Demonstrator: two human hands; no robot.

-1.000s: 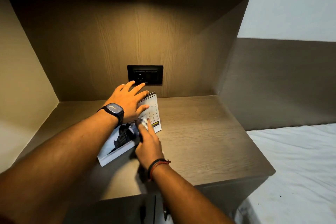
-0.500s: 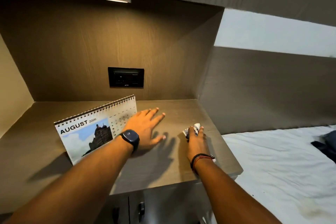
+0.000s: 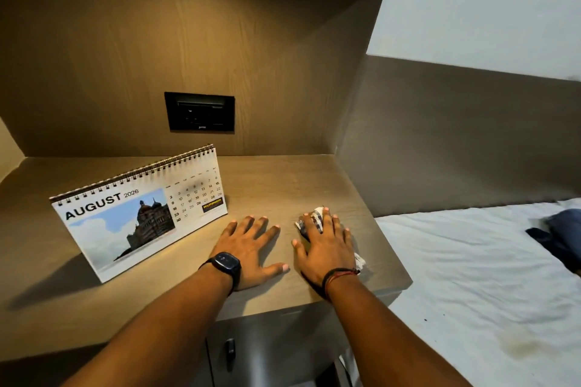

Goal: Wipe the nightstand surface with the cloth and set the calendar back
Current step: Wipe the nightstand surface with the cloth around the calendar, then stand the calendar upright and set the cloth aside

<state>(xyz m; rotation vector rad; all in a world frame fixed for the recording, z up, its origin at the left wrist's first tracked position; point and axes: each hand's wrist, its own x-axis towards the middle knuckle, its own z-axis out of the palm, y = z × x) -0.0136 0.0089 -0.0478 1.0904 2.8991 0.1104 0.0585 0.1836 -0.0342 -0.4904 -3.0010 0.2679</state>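
A white spiral desk calendar [image 3: 135, 214] showing August stands upright on the left half of the wooden nightstand top [image 3: 283, 179]. My left hand [image 3: 248, 245], with a black watch on the wrist, lies flat and empty on the wood just right of the calendar, apart from it. My right hand [image 3: 327, 245] presses flat on a small crumpled white patterned cloth [image 3: 316, 218] near the right front corner. Bits of cloth stick out past my fingertips and beside my wrist; the rest is hidden under the palm.
A black socket panel [image 3: 199, 111] sits in the back wall above the top. A side panel [image 3: 440, 135] rises to the right. A bed with a white sheet [image 3: 471, 276] lies right of the nightstand, with a dark item [image 3: 562, 236] on it. A drawer handle [image 3: 230, 352] is below.
The calendar went from leaning in my hands to standing upright on its own at the left. My left hand let go and lies flat; my right hand slid right with the cloth.
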